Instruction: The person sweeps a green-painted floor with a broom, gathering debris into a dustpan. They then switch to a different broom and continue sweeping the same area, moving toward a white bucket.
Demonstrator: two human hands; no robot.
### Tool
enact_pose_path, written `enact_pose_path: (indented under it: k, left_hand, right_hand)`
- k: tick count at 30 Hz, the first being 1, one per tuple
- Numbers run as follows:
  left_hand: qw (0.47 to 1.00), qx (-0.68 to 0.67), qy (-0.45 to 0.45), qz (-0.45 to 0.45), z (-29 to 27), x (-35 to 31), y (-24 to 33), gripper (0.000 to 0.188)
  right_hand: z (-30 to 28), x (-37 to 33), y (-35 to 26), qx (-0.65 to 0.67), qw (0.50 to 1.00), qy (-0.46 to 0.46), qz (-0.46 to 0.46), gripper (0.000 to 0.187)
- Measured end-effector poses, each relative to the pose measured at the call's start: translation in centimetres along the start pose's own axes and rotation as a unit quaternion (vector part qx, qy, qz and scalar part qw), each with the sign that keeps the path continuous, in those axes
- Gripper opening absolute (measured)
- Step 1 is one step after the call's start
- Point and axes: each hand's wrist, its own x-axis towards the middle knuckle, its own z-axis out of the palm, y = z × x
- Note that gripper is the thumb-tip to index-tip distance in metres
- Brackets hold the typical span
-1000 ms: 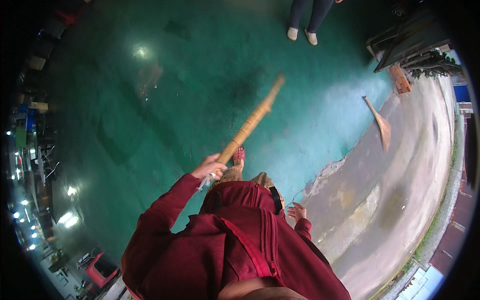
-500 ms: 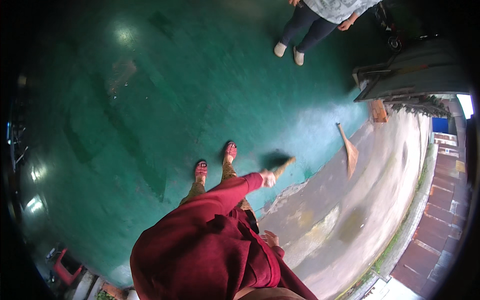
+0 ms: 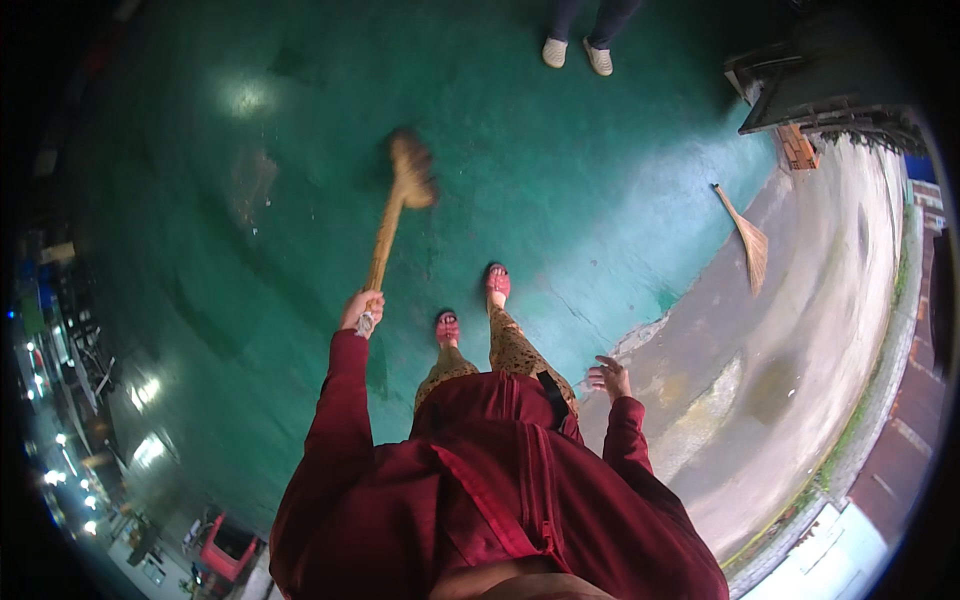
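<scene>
"Since the head camera gives the only view, what does it show in the left hand (image 3: 363, 310)?"

"A broom (image 3: 384, 240). The fingers wrap firmly around the end of its handle, and the handle points away from the body over the green floor (image 3: 320, 90)."

"Why hold it so far back?"

"Probably for reach: gripped there, its head gets well ahead of the feet in red sandals (image 3: 498, 284) without much bending. That head is blurred, so I cannot tell whether it touches the floor."

"And the right hand (image 3: 609, 378)?"

"Fingers loosely spread, nothing visible in them. It hangs out beside the hip, perhaps for balance, since one hand seems enough for so light a tool."

"What about the other broom (image 3: 752, 245)?"

"It lies flat to the right, handle on the green, bristles on the pale concrete (image 3: 690, 375), so it straddles the ragged edge between the two. Nobody touches it; it looks simply laid down out of the way."

"Anyone near?"

"Someone in white shoes (image 3: 599, 58) stands facing, well apart from both brooms."

"Any brands or labels?"

"None that I can make out on the brooms or clothes; the far edges are too small and dark to tell."
</scene>
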Motion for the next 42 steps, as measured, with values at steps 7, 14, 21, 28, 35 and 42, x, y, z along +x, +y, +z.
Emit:
enact_pose_path:
  k: [7,14,21,28,35,42]
  left_hand:
    - [0.994,0.099,0.012,0.046,4.3,-9.0,4.1,0.016]
    - [0.948,0.218,-0.202,-0.111,14.8,-9.6,1.3,0.054]
    - [0.909,0.137,-0.349,-0.182,34.4,2.7,-12.7,0.011]
    - [0.919,0.048,-0.264,-0.289,40.0,8.1,-18.2,0.014]
    - [0.958,0.125,-0.224,-0.127,18.1,10.0,-2.8,0.024]
    - [0.994,0.001,-0.07,-0.084,1.3,3.5,11.2,0.012]
  right_hand:
    - [-1.1,1.9,1.6,0.005,0.999,-0.036,0.019,0.035]
    - [-1.9,0.9,7.9,0.05,0.984,-0.012,0.173,0.037]
    - [-2.9,-0.3,4.5,0.072,0.993,0.012,0.098,0.035]
    - [-4.8,-1.1,2.8,0.051,0.991,0.038,0.122,0.035]
    - [-2.0,3.0,-0.1,0.015,0.99,-0.004,0.141,0.035]
    - [4.0,9.0,-13.2,-0.022,0.998,-0.009,0.063,0.033]
